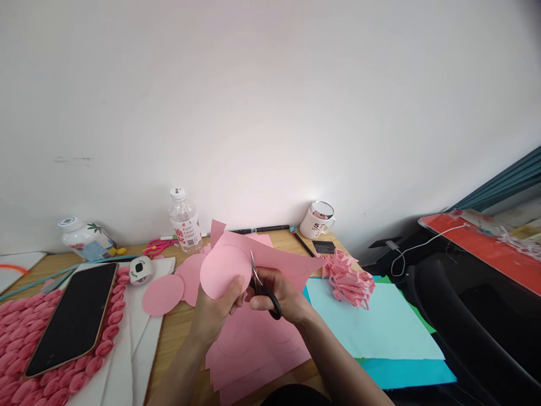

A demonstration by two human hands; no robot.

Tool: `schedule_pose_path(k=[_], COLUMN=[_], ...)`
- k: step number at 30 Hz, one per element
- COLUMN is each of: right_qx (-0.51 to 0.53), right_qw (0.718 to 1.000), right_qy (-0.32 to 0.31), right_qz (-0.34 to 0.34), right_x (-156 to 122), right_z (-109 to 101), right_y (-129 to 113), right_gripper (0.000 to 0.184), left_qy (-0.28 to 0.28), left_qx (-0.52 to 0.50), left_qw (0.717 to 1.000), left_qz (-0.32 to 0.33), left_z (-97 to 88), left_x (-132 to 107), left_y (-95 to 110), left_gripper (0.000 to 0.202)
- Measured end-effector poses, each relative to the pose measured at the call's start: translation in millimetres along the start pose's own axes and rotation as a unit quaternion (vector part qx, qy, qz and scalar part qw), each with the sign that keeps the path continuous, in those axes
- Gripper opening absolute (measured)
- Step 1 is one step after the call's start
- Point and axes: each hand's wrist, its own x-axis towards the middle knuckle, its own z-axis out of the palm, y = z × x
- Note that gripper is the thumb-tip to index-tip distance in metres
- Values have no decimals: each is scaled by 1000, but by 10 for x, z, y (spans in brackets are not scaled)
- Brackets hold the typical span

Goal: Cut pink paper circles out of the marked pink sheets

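Note:
My left hand (217,307) pinches a pink paper sheet (236,256) by a round, partly cut disc, held up over the desk. My right hand (276,293) grips black-handled scissors (262,285), whose blades point up into the paper beside the disc. Both hands hover above a pile of pink paper sheets (253,349) on the wooden desk (177,332). Two cut pink circles (163,293) lie just left of my left hand.
A phone (74,318) rests on a mat of pink paper rolls (21,338) at left. Along the wall stand a water bottle (185,221), a white jar (84,238), a mug (316,220), pink scissors (158,245). A pink paper flower (349,279) and light blue sheets (380,327) lie at right.

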Motion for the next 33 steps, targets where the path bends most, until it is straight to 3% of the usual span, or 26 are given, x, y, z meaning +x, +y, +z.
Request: schedule_pose_path(k=[33], right_qx=[-39], right_qw=[999], right_qy=[2], right_qz=[-7], right_x=[21], right_z=[1], right_y=[15], right_gripper=[37], left_qy=[-8], left_qx=[3], left_qw=[1000], left_qz=[-11], left_z=[-27], left_x=[-14], left_y=[-33], left_gripper=[34])
